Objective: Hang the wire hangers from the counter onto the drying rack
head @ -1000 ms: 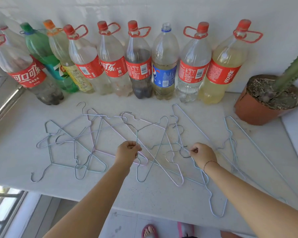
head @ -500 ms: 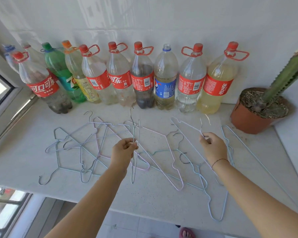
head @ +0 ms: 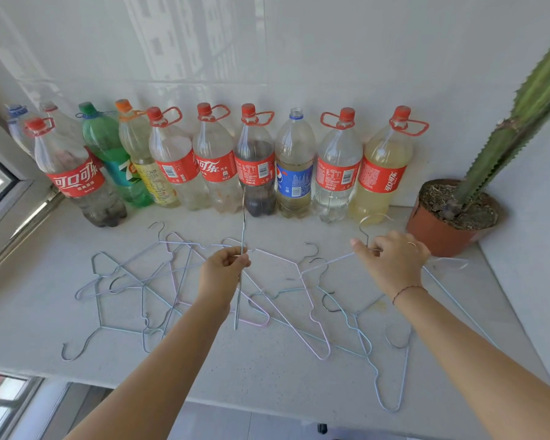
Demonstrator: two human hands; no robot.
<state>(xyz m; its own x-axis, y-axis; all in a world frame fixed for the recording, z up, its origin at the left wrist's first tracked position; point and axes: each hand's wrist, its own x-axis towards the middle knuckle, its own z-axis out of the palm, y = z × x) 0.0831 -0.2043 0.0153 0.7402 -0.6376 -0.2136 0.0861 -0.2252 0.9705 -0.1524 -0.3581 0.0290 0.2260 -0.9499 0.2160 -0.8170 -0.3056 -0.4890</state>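
Several thin pastel wire hangers (head: 159,281) lie tangled on the white counter (head: 267,373). My left hand (head: 224,271) pinches one hanger (head: 243,230) by its neck and holds it upright and edge-on, hook up, above the pile. My right hand (head: 392,260) grips the neck of a second hanger (head: 331,261), lifted off the counter with its hook (head: 367,222) pointing up. No drying rack is visible.
A row of large plastic drink bottles (head: 254,163) lines the tiled back wall. A potted cactus (head: 451,214) stands at the right rear corner. A window frame (head: 10,198) borders the left. The counter's front edge (head: 267,408) drops to the floor below.
Both hands have lifted their hangers off the counter and raised them higher. The view has tilted up, showing more wall.
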